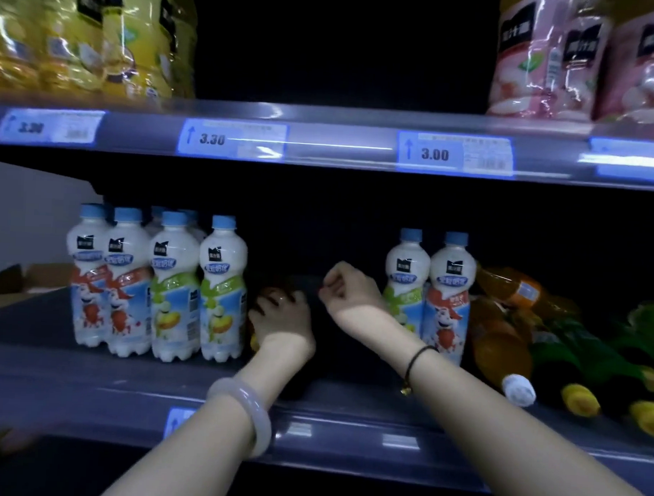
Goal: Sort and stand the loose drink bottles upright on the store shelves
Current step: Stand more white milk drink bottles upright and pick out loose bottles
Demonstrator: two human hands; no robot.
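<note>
On the middle shelf (pixel 87 387), several white milk-drink bottles (pixel 173 290) with blue caps stand upright at the left, and two more white bottles (pixel 447 298) stand to the right of the gap. My left hand (pixel 283 317) reaches into the dark gap and grips a dark bottle with a yellow part (pixel 254 340), mostly hidden. My right hand (pixel 348 286) hovers beside it with fingers curled; nothing shows in it. Loose orange bottles (pixel 501 330) and green bottles with yellow caps (pixel 590 364) lie on their sides at the right.
The upper shelf holds yellow juice bottles (pixel 84 31) at left and pink ones (pixel 588 60) at right, with a dark gap between. Price tags (pixel 231 140) run along the shelf edge. A cardboard box (pixel 35 278) sits at far left.
</note>
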